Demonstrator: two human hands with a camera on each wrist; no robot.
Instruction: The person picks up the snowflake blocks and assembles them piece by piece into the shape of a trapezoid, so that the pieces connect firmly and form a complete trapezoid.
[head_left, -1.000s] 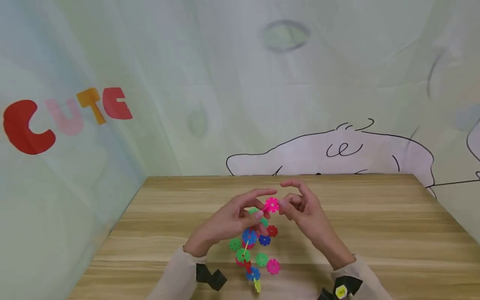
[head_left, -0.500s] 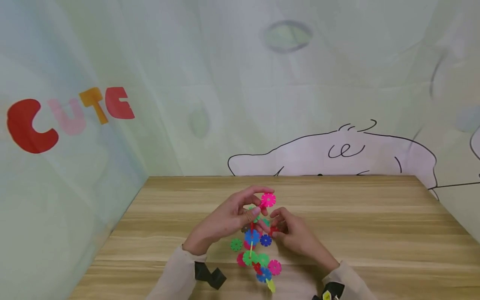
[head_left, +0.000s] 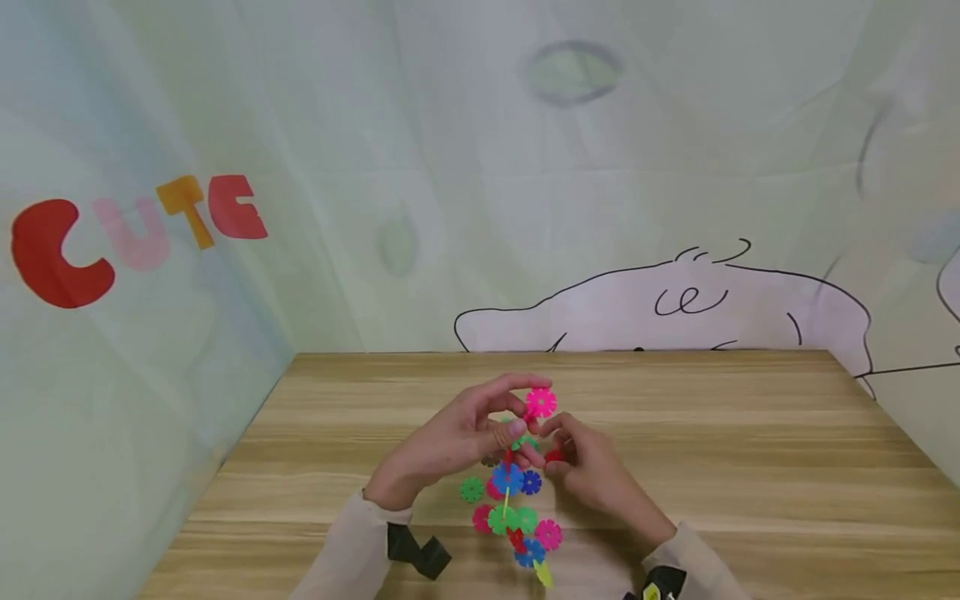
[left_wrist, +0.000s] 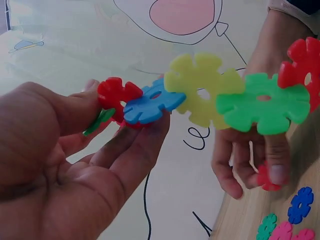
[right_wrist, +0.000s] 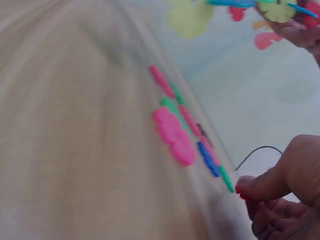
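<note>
My left hand [head_left: 457,442] grips the upper part of a chain of slotted plastic flower discs, above the table. At the chain's top is a pink disc [head_left: 541,402], beside the left fingertips. Below the hand hang a blue disc [head_left: 508,478], a green disc [head_left: 500,520], another blue disc [head_left: 529,552] and a yellow one [head_left: 543,573] at the low end. In the left wrist view, a blue disc [left_wrist: 150,105] by the fingers joins a yellow disc [left_wrist: 192,85]. My right hand [head_left: 600,475] pinches a loose red disc [head_left: 554,456], mostly covered by fingers.
Several loose discs lie on the wooden table [head_left: 750,467] beneath the chain, among them a green disc [head_left: 471,489], a dark blue disc [head_left: 532,482] and a pink disc [head_left: 549,534]. A printed cloth wall [head_left: 360,208] stands behind the table.
My right hand has left the pink disc at the chain's top, moved down, and taken hold of the red disc from the table. The chain's lower end has swung right.
</note>
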